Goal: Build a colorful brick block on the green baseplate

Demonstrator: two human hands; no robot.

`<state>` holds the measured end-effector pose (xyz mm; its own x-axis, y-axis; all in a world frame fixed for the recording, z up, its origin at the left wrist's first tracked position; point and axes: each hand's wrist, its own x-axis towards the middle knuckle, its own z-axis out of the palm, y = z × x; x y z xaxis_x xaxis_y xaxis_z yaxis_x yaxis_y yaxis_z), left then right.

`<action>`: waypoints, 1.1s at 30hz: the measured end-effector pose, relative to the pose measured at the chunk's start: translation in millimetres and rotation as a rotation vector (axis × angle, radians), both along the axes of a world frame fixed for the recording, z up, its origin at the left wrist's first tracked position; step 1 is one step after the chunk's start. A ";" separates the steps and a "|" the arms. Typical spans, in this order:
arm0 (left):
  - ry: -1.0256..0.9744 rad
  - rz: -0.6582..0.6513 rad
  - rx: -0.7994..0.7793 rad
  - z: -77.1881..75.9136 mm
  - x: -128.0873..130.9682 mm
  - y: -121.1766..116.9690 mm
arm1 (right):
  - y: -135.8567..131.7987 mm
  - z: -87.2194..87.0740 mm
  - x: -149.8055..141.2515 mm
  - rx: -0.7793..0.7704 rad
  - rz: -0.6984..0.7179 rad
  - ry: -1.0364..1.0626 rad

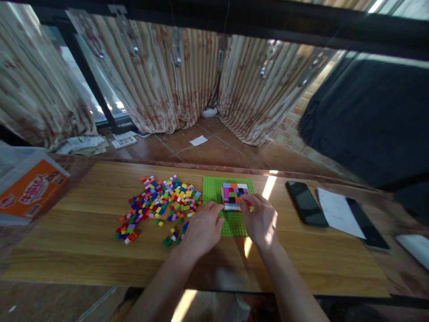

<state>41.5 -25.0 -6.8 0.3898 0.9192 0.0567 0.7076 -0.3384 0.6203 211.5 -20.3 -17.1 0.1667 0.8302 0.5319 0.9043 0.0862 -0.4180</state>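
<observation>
A square block of multicoloured toy bricks (231, 190) stands on a green studded baseplate (211, 185). My left hand (204, 226) reaches its front left corner, fingertips touching or very near the wall, with the thumb apart from the forefinger. At the block's right front side, my right hand (259, 219) is closed in a pinch. Specks of red and yellow show at its fingertips, seemingly a small toy brick, largely hidden by the fingers. Left of the baseplate spreads a heap of loose toy bricks (154, 199) in many colours.
A clear plastic tub (20, 156) with an orange label stands at the far left. To the right lie a black phone (306, 203), a white paper sheet (338, 212) and a dark flat device (368, 226). Striped curtains (197, 71) hang beyond the wooden table (83, 250).
</observation>
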 end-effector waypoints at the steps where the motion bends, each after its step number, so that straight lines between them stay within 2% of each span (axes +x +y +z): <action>1: 0.000 0.001 0.000 -0.1 0.2 0.1 | -0.3 0.3 -0.6 0.000 -0.003 -0.009; 11: -0.003 -0.009 -0.016 3.1 0.7 -1.6 | -0.2 0.3 -3.1 -0.022 -0.019 -0.060; 20: -0.010 -0.018 -0.008 1.1 -0.2 -0.6 | 3.0 0.4 11.5 0.001 -0.006 0.337; 23: -0.002 -0.018 0.004 -0.2 -0.1 -0.3 | 2.0 -0.3 22.3 -0.049 0.026 0.418; 26: 0.016 -0.020 -0.001 0.1 0.3 -0.3 | 0.9 -2.6 28.5 -0.085 0.094 0.382; 28: 0.029 -0.019 -0.006 0.6 0.4 -0.4 | 0.7 -4.0 28.3 -0.054 0.120 0.307; 33: 0.039 -0.025 0.000 0.5 0.2 -0.5 | 1.8 -3.8 21.5 0.013 0.109 0.150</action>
